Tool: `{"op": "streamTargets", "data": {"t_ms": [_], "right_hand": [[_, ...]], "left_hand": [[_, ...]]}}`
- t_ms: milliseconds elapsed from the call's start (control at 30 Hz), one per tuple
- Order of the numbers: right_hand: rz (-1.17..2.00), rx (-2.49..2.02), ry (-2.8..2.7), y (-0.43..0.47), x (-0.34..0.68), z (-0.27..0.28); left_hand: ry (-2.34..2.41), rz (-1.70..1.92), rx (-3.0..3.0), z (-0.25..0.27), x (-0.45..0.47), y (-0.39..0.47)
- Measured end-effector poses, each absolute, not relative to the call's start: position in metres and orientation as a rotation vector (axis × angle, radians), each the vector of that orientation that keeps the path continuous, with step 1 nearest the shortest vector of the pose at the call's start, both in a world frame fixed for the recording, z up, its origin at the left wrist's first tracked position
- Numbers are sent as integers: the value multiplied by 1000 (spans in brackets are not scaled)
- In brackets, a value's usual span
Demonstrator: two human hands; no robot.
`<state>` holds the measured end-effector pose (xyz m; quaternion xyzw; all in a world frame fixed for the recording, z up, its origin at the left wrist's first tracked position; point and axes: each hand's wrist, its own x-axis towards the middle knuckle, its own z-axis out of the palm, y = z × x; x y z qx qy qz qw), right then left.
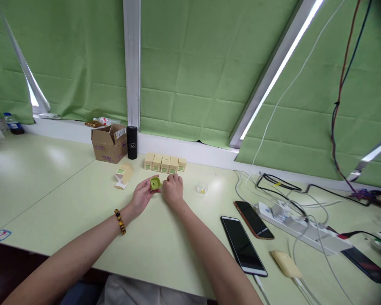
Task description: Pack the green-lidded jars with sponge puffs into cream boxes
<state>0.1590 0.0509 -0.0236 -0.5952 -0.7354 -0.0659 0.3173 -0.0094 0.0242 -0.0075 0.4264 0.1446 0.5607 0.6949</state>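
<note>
My left hand (143, 194) grips a small square green cup-like piece (155, 183), its hollow side facing me with a dark slot inside. Close beside it on the right, my right hand (173, 189) is closed, fingers curled down; whatever they may hold is hidden. Behind my hands stands a row of several small tan boxes (165, 164) with green labels. An opened box (123, 175) of the same kind lies to the left with its flap out. A small clear plastic piece (202, 188) with a yellow spot rests to the right.
A cardboard carton (109, 144) and a black tumbler (132, 142) stand at the back. On the right lie a white-framed phone (244, 245), a second phone (254, 219), a yellowish case (286, 263), a power strip (305, 228) and tangled cables. A cola bottle (13, 123) stands far left.
</note>
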Motion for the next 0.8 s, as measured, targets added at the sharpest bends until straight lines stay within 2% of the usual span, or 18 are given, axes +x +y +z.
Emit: {"op": "streamTargets", "data": {"t_ms": [467,600,800], "right_hand": [[697,-1199,-1314,-1,177,-16],[1049,-957,-991,-22,182,-16],[992,-894,-973,-31,175,-13]], "left_hand": [[400,1308,1062,1,-7,16],[425,1274,1110,-2,-5,13],[436,1190,1178,0,-3,4]]}}
